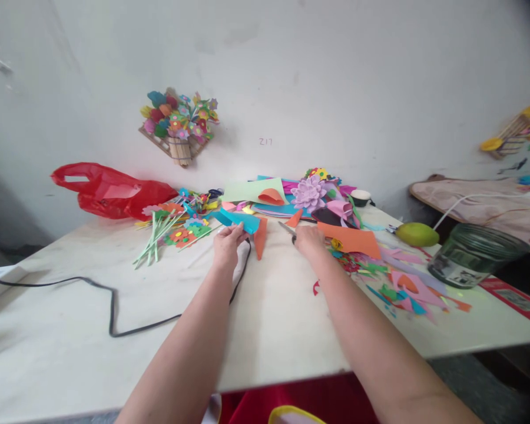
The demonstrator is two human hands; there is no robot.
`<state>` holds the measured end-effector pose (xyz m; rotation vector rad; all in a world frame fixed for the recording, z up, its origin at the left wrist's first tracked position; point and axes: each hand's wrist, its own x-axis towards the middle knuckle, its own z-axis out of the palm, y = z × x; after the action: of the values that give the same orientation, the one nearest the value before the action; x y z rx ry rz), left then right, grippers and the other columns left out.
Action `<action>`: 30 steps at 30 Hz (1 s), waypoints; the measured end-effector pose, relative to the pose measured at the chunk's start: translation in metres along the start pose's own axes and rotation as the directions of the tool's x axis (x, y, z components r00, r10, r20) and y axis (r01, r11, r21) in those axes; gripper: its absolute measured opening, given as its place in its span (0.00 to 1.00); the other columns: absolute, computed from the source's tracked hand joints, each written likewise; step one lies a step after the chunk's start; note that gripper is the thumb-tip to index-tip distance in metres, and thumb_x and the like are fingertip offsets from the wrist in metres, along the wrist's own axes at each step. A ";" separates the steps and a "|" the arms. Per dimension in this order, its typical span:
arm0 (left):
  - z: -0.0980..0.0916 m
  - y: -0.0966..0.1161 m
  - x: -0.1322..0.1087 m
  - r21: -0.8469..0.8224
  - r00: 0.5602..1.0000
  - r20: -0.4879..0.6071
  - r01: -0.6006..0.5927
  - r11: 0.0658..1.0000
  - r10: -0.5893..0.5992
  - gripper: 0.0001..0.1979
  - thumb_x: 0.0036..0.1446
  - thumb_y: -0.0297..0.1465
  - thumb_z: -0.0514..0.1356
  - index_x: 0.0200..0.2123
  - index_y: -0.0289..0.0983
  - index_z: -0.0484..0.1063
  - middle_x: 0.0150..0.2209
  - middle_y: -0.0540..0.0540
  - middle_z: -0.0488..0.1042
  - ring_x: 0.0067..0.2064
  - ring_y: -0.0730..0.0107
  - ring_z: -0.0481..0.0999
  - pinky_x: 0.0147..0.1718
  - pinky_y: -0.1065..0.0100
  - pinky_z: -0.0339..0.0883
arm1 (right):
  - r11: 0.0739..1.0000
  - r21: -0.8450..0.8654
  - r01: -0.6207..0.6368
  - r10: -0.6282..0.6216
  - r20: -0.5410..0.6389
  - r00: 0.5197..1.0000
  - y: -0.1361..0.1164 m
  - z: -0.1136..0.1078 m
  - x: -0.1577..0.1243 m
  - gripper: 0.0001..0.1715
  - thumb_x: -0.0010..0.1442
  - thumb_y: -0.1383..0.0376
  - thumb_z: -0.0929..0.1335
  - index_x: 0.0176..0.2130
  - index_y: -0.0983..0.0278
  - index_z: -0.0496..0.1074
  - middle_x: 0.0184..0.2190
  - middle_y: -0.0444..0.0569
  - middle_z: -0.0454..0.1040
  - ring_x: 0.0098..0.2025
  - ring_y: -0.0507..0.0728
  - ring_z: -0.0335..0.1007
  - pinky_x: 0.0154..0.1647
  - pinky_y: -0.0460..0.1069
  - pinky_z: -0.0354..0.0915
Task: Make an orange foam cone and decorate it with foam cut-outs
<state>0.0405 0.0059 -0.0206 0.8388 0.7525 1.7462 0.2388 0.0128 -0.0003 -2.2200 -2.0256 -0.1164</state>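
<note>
My left hand rests on the white table with its fingers closed on a blue foam sheet. An orange foam triangle hangs just right of that hand. My right hand is curled around a pair of scissors, whose blades point left toward a small orange piece. A larger orange foam sheet lies right of my right hand.
A black cable snakes across the table's left half. A red plastic bag, green stems with foam flowers, stacked coloured sheets with a purple flower, a green fruit, a dark jar and scraps surround the hands.
</note>
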 end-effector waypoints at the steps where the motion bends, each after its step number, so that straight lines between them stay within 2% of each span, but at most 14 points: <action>1: -0.001 0.000 0.000 -0.013 1.000 -0.009 0.003 1.000 -0.004 0.14 0.33 0.33 0.71 0.20 0.33 0.70 0.21 0.50 0.72 0.26 0.74 0.73 0.35 0.67 0.70 | 1.000 -0.001 -0.004 0.004 0.005 1.000 -0.001 -0.002 -0.002 0.18 0.55 0.72 0.62 0.45 0.70 0.72 0.44 0.62 0.73 0.49 0.65 0.67 0.43 0.53 0.61; 7: -0.004 -0.001 0.002 -0.057 0.999 -0.035 0.021 0.998 -0.023 0.15 0.34 0.31 0.70 0.23 0.34 0.67 0.22 0.51 0.72 0.25 0.74 0.74 0.32 0.68 0.70 | 0.999 0.048 -0.018 0.015 0.047 0.999 -0.001 -0.010 -0.007 0.16 0.52 0.70 0.65 0.42 0.68 0.74 0.44 0.61 0.73 0.48 0.66 0.68 0.42 0.54 0.62; 12: -0.004 0.000 0.003 -0.094 0.999 -0.046 0.003 0.996 -0.007 0.14 0.36 0.29 0.69 0.24 0.35 0.66 0.22 0.52 0.72 0.27 0.73 0.75 0.34 0.68 0.70 | 0.981 0.195 -0.013 0.016 -0.014 1.000 0.001 -0.004 -0.008 0.14 0.50 0.68 0.66 0.38 0.62 0.76 0.40 0.55 0.76 0.45 0.63 0.71 0.40 0.52 0.63; 14: -0.003 0.001 0.004 -0.131 0.999 -0.051 -0.002 0.991 -0.005 0.14 0.35 0.27 0.69 0.23 0.35 0.65 0.23 0.51 0.73 0.27 0.73 0.75 0.34 0.67 0.70 | 0.948 0.317 -0.006 0.013 -0.018 1.000 -0.001 0.000 -0.007 0.13 0.48 0.68 0.67 0.37 0.62 0.75 0.36 0.54 0.77 0.41 0.61 0.73 0.37 0.50 0.64; 16: -0.003 0.003 0.005 -0.178 0.997 -0.070 0.003 0.984 -0.016 0.14 0.34 0.25 0.68 0.22 0.36 0.64 0.23 0.52 0.73 0.27 0.73 0.75 0.34 0.68 0.70 | 0.841 0.541 -0.010 -0.009 0.033 0.999 -0.005 0.004 -0.008 0.14 0.47 0.69 0.67 0.37 0.64 0.74 0.29 0.51 0.77 0.32 0.58 0.74 0.31 0.48 0.64; 18: -0.003 0.004 0.006 -0.212 0.995 -0.090 0.012 0.977 -0.032 0.14 0.33 0.23 0.67 0.21 0.36 0.63 0.22 0.52 0.73 0.26 0.73 0.74 0.34 0.68 0.69 | 0.628 0.776 -0.057 -0.043 0.108 0.993 -0.011 0.008 -0.011 0.15 0.46 0.72 0.66 0.37 0.66 0.72 0.24 0.47 0.75 0.23 0.53 0.71 0.23 0.45 0.62; 20: -0.003 0.004 0.006 -0.218 0.994 -0.101 0.017 0.976 -0.040 0.13 0.34 0.23 0.66 0.20 0.36 0.62 0.22 0.52 0.73 0.27 0.73 0.75 0.34 0.68 0.69 | 0.406 0.909 -0.095 -0.087 0.142 0.986 -0.018 0.009 -0.015 0.14 0.47 0.72 0.66 0.38 0.66 0.69 0.23 0.44 0.74 0.19 0.50 0.67 0.17 0.43 0.56; 22: -0.003 0.003 0.007 -0.223 0.994 -0.100 0.017 0.975 -0.040 0.12 0.35 0.24 0.65 0.20 0.36 0.62 0.23 0.50 0.74 0.29 0.72 0.75 0.35 0.68 0.69 | 0.246 0.964 -0.103 -0.148 0.143 0.979 -0.025 0.009 -0.020 0.14 0.47 0.69 0.68 0.37 0.65 0.66 0.21 0.42 0.72 0.17 0.49 0.65 0.14 0.42 0.52; 25: -0.001 0.001 0.007 -0.258 0.995 -0.085 0.027 0.966 -0.050 0.10 0.36 0.23 0.64 0.21 0.36 0.63 0.25 0.49 0.75 0.31 0.71 0.76 0.37 0.67 0.69 | 0.099 0.991 -0.087 -0.198 0.105 0.974 -0.038 0.008 -0.024 0.16 0.46 0.64 0.71 0.35 0.64 0.64 0.21 0.40 0.71 0.17 0.47 0.64 0.14 0.41 0.50; 30: 0.002 0.000 0.003 -0.267 0.995 -0.051 0.067 0.961 -0.083 0.12 0.36 0.21 0.64 0.20 0.37 0.61 0.24 0.51 0.73 0.29 0.73 0.75 0.40 0.65 0.69 | -0.117 0.992 -0.036 -0.079 0.027 0.996 -0.062 0.006 -0.021 0.20 0.42 0.67 0.72 0.34 0.62 0.61 0.20 0.38 0.70 0.20 0.49 0.68 0.17 0.41 0.54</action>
<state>0.0415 0.0091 -0.0194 0.5704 0.5664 1.7632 0.1750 -0.0015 -0.0066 -1.0082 -1.1490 1.1835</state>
